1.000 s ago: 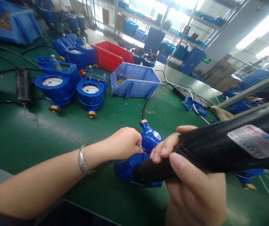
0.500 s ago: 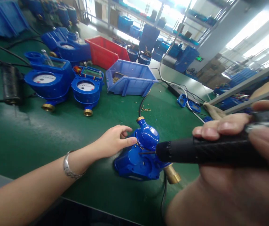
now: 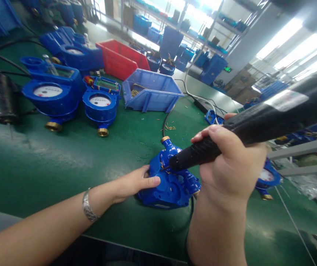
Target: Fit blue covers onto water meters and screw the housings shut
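Observation:
A blue water meter [image 3: 162,192] lies on the green table with its underside turned up and a brass threaded end [image 3: 165,139] pointing away from me. My left hand [image 3: 137,181] grips its left side, thumb on top and fingers mostly hidden behind the housing. My right hand [image 3: 227,159] is wrapped round a black electric screwdriver [image 3: 247,125], which slants down to the left. Its thin bit reaches the joint between the round body and the flat housing of the meter. Whether a screw sits under the bit I cannot make out.
Small brass screws [image 3: 170,127] lie scattered beyond the meter. Behind them stand a blue bin [image 3: 158,99] with screws in it and a red bin [image 3: 119,61]. Several blue meters [image 3: 100,109] and a second black screwdriver [image 3: 3,98] are at left. A metal rail [image 3: 302,146] crosses at right.
My right hand has brought the screwdriver in and tilted it, with its bit now at the meter's joint. My left hand has closed from beside the meter onto its side.

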`<state>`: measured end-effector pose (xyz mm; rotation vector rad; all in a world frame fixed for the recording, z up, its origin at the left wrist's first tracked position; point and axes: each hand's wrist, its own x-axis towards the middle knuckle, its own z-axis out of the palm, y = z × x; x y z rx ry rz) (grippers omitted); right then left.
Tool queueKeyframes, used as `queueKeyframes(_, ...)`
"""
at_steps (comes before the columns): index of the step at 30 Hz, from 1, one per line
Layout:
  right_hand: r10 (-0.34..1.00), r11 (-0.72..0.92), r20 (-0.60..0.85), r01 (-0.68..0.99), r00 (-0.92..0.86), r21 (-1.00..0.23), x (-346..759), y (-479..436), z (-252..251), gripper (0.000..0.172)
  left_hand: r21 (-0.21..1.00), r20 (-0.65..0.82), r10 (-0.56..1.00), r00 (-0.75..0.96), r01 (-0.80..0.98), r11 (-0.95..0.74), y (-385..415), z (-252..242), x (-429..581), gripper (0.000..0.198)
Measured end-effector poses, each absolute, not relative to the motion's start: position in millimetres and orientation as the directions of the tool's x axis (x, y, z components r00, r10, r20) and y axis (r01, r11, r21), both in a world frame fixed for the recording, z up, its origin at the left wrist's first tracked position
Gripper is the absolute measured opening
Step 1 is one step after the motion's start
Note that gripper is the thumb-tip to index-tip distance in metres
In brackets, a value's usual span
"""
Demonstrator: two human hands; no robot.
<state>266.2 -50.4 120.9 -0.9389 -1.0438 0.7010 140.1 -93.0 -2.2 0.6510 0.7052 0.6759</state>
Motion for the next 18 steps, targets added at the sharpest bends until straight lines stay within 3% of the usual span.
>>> queueKeyframes(7,0.907,0.272,0.215,-0.112,0.362,-0.956,261.8,-41.4,101.2,0.029,0.725,-0.344,0.802,0.489,-0.404,0.558,-100.4,-5.7,151.4,0.082)
queueKeyframes(18,0.877,0.347,0.284,-0.1,0.388,-0.933,257.0,-45.2,84.9,0.023,0.725,-0.3,0.837,0.458,-0.461,0.512,-103.8,-9.1,157.4,0.076)
